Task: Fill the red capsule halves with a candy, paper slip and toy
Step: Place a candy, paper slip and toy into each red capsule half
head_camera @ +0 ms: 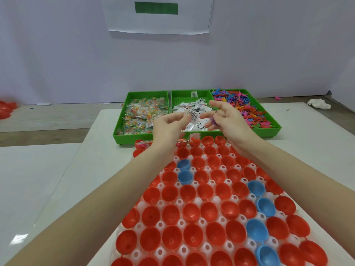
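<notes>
Above the red capsule halves, the left hand pinches a paper slip; the right hand grips a purple toy.

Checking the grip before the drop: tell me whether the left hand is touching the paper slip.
Touching. The head view shows the left hand pinching the paper slip between its fingertips, above the green trays.
</notes>
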A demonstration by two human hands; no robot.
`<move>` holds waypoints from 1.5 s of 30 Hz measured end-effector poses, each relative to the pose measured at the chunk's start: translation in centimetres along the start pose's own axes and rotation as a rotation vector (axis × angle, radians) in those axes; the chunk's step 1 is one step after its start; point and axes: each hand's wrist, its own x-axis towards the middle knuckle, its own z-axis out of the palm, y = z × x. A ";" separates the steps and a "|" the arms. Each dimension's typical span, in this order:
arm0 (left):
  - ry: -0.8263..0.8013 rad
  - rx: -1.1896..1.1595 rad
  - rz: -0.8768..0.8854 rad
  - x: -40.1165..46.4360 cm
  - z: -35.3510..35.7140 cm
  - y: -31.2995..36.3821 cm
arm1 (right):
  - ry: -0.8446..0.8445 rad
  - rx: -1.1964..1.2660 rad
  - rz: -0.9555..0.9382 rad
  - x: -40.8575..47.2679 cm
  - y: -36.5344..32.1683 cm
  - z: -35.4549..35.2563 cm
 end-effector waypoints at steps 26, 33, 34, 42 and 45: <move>-0.298 -0.289 -0.155 -0.4 -1.4 0.8 | 0.006 -0.514 -0.517 -1.1 -2.5 -0.1; -0.224 -0.265 -0.149 -0.6 -0.7 0.9 | -0.080 -0.424 -0.367 -1.0 -1.5 -0.4; -0.210 -0.249 -0.127 -0.6 -0.6 0.9 | -0.109 -0.355 -0.330 -1.0 -1.5 -0.5; -0.144 0.140 0.095 0.0 0.3 1.1 | -0.005 0.016 -0.086 -0.4 -1.1 -0.7; -0.196 0.535 0.250 1.0 0.3 0.5 | -0.065 -0.191 -0.040 -0.1 -0.6 -1.5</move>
